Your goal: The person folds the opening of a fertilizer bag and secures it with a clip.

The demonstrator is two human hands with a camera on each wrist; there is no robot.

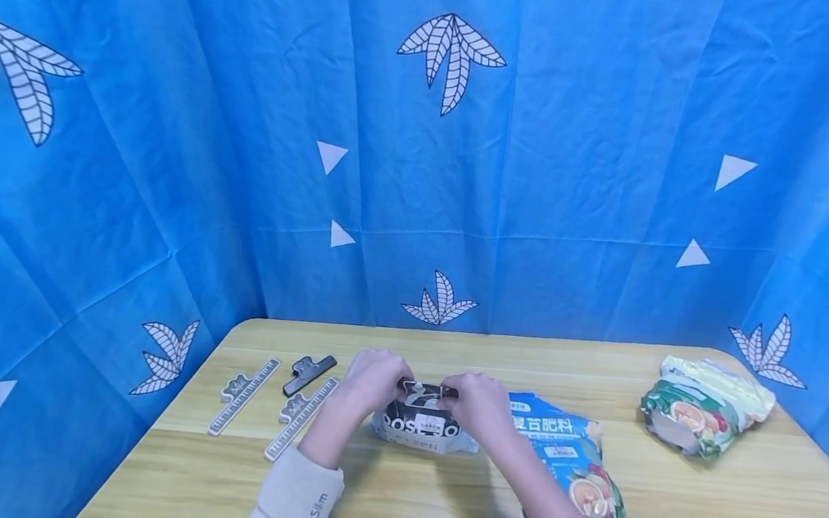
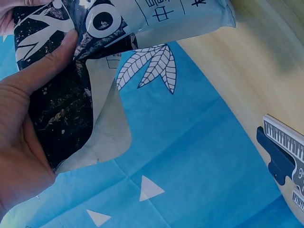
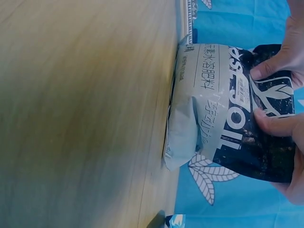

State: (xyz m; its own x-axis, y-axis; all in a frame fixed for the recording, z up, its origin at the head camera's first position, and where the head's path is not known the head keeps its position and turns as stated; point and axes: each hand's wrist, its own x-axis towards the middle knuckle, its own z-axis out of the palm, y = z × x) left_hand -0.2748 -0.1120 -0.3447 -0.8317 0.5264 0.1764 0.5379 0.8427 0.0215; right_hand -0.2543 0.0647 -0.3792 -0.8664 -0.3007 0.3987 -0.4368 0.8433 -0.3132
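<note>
A black and pale grey fertiliser pouch (image 1: 420, 426) with white lettering stands on the table between both hands. My left hand (image 1: 373, 380) grips one top corner, and my right hand (image 1: 479, 403) grips the other. The left wrist view has the left thumb (image 2: 59, 57) pressed on the black front of the pouch (image 2: 61, 111), with its upper part folded. Both thumbs lie on the black upper front of the pouch (image 3: 204, 95) in the right wrist view, the right hand (image 3: 289, 135) lower in frame. The fingers behind the pouch are hidden.
Left of the pouch lie two long patterned clips (image 1: 244, 396) and a shorter black clip (image 1: 310, 376). A blue fertiliser bag (image 1: 554, 444) lies right, partly behind the right forearm. A green and white bag (image 1: 705, 408) sits far right. Blue curtain (image 1: 540, 179) surrounds the table.
</note>
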